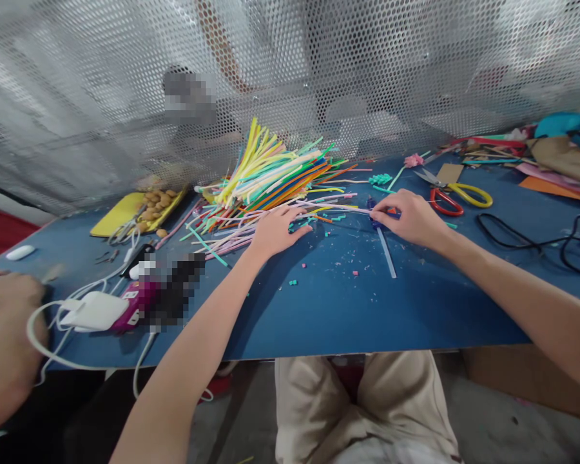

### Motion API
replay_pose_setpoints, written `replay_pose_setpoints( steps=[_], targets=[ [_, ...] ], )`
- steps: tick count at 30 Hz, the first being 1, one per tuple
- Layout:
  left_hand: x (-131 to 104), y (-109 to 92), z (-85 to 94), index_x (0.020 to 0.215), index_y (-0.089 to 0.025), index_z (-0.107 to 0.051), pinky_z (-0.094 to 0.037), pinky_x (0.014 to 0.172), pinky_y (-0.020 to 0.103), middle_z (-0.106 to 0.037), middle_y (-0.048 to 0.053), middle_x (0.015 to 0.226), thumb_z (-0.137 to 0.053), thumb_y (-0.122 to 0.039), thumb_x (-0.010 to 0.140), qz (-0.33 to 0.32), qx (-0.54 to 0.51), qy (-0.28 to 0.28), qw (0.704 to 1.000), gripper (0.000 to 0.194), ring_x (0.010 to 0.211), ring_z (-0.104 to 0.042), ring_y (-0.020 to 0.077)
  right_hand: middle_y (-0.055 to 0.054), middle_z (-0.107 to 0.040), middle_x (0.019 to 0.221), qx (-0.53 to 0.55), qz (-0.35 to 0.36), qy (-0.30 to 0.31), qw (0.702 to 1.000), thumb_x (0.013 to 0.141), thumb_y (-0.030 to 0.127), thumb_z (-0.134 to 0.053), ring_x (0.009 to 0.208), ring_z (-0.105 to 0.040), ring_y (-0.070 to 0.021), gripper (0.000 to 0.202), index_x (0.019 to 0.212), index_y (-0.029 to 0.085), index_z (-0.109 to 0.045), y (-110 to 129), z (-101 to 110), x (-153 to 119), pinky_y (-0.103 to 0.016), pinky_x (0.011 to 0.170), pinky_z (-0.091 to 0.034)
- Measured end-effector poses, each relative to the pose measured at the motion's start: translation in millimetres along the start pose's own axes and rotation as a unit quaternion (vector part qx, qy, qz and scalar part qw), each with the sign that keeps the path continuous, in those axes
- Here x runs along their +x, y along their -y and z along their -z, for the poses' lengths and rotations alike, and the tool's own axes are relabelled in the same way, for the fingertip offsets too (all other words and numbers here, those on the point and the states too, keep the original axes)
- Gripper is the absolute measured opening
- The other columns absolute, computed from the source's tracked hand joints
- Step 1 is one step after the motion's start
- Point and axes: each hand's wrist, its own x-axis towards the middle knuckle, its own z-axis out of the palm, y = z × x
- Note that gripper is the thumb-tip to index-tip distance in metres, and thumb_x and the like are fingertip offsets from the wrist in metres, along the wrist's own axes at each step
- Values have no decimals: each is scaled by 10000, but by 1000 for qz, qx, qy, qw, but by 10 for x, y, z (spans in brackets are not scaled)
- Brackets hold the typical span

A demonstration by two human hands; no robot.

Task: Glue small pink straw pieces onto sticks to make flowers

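Observation:
My left hand [278,231] lies over several pale pink and lilac fuzzy stems [232,241], fingers spread and thumb apart. A large heap of similar stems [280,177] in yellow, green, orange and white lies just beyond it. With thumb and fingers pinched, my right hand [408,216] grips the end of a long lilac stem [338,205] that runs across from the left hand. Partly hidden by the right fingertips is a small dark blue tool [371,205]; a translucent strip or stick [386,254] extends below it.
Scissors [457,193] with red and yellow handles lie right of my right hand, near a black cable [512,241]. A green twisted piece [380,180] and a pink flower shape [414,160] lie behind. Left are a white charger [96,310], a yellow tray [118,216] and another person's arm [12,328].

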Motion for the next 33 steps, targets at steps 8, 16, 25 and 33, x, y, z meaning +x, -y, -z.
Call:
replay_pose_setpoints(
  steps=[8, 16, 25, 33],
  targets=[
    [4, 10, 25, 1209, -239, -726, -451, 754, 295, -694, 73, 1037, -364, -516, 1081, 43, -12, -73, 996, 473, 904, -660, 196, -35, -787, 922, -1, 4, -2, 1000, 955, 386, -627, 895, -637, -263, 188, 927, 277, -778, -12, -3, -3, -473, 850, -510],
    [-24, 35, 39, 1100, -221, -724, -396, 639, 282, -718, 57, 1072, -430, -473, 1075, 31, 6, -98, 995, 387, 894, -681, 181, -22, -791, 942, -2, 5, 1, 1000, 959, 384, -637, 896, -633, -258, 180, 925, 274, -775, -38, -26, 0, -478, 853, -513],
    [-11, 39, 4, 830, -207, -683, -330, 597, 295, -698, 37, 871, -592, -640, 951, 32, 26, -93, 995, 459, 759, -649, 174, -25, -789, 920, 1, 24, -14, 1000, 954, 363, -652, 864, -627, -252, 150, 915, 279, -771, -46, -30, 6, -486, 835, -521],
    [-20, 70, 14, 769, -214, -662, -350, 608, 290, -692, 13, 838, -680, -638, 893, 22, 12, -64, 998, 442, 809, -664, 168, -24, -789, 920, -3, 18, -11, 1000, 951, 359, -654, 871, -628, -247, 148, 924, 277, -773, -52, -36, 0, -472, 832, -519]
  ],
)
